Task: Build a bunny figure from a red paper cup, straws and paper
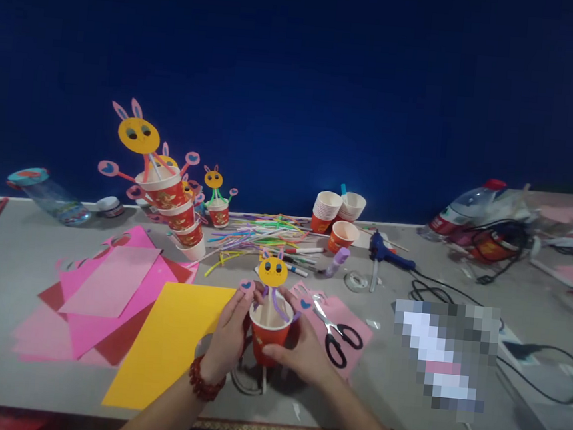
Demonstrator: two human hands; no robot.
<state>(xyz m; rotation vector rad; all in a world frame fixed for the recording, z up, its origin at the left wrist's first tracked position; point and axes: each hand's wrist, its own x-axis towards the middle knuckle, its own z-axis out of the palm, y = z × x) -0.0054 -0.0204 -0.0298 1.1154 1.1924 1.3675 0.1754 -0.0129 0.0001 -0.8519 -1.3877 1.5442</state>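
Head view: red paper cup (269,339) is standing near-upright between the hands, right hand (306,354) gripping its right side, left hand (228,344) flanking its left, fingers near pink paw (246,288), grip unclear; neither hand is plainly nearer.

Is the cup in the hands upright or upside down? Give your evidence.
Upright. The cup has its wide, open rim on top and its narrower base below.

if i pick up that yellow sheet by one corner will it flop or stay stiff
The yellow sheet would probably sag away from the corner, since it looks like thin paper or card, broad and flat. It should feel light for its size. Lifting near the ragged cutout at its right edge might bend or tear it, as there seems to be less material there.
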